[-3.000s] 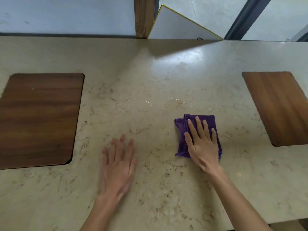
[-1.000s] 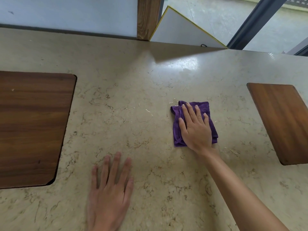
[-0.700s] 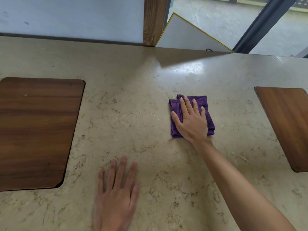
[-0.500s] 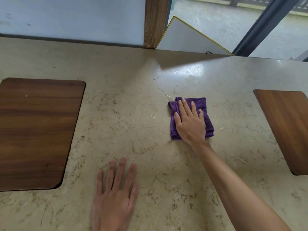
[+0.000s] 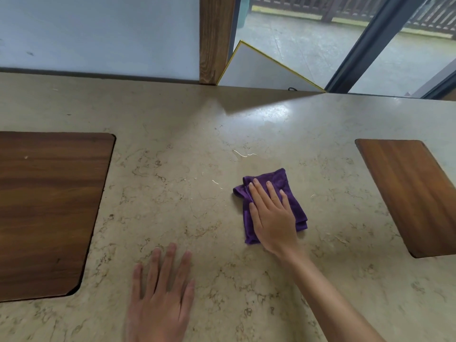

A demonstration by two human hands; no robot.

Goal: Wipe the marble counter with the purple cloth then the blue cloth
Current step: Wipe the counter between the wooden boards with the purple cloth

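**Purple cloth under the right hand, mid-worktop**

A dark wooden panel is set flush into the marble worktop at its left edge, running most of the way toward the near edge. Just right of it, close to the near edge, the left hand lies flat on the bare stone, palm down, fingers spread and pointing toward the far edge; it holds nothing. Further right, around the middle of the worktop, the folded purple cloth lies flat on the marble. The right hand presses down on it with an open palm, fingers straight and slightly apart, covering much of the cloth so that its far part and right border show around the hand. A few thin pale streaks sit on the stone just beyond the cloth. A lighter wooden panel is set into the worktop at its right edge.
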